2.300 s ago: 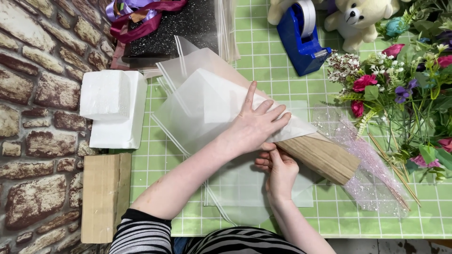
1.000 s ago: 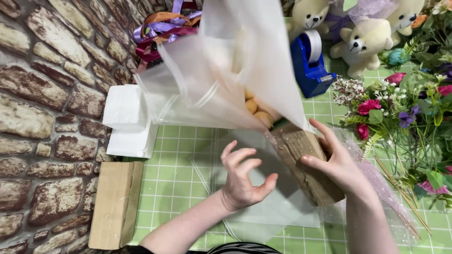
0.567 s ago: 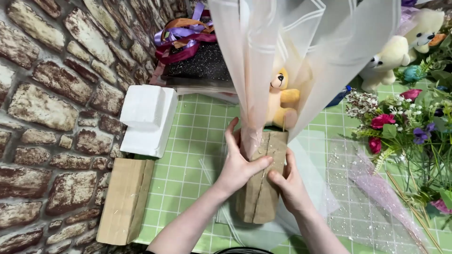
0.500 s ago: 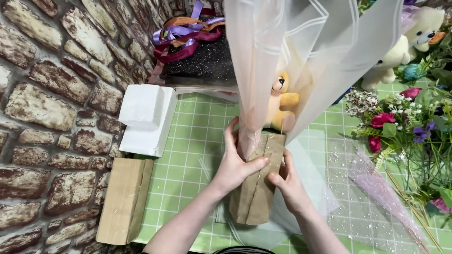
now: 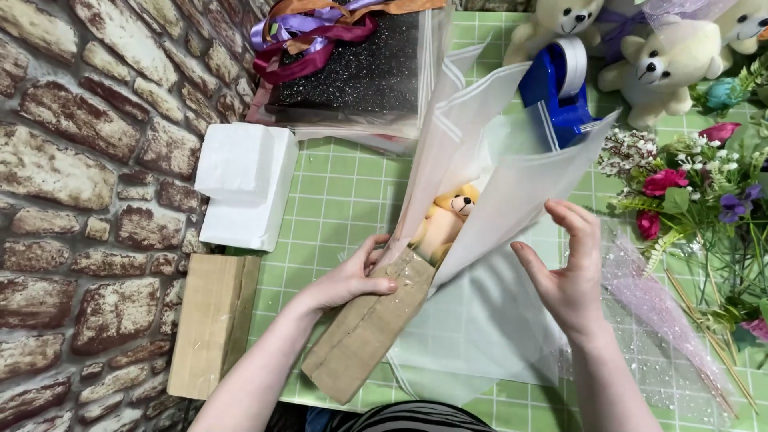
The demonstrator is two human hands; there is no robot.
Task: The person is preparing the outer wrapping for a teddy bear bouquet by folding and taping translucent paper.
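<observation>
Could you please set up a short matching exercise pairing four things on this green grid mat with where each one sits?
Things:
1. white foam block
2. blue tape dispenser
3. small yellow plush bear
4. brown paper-wrapped block

Places:
A. inside the translucent wrapping sheets
B. under the left hand
C. beside the brick-pattern wall
D. behind the sheets, by the cream teddy bears

Pairs: 1-C, 2-D, 3-A, 4-B

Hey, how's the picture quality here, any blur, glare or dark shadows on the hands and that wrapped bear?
Head view: even, soft light, no hard shadows; the left hand and right hand are sharp. The frosted wrapping sheet veils the yellow teddy bear and blue tape dispenser; mild sheen, no strong glare.
</observation>
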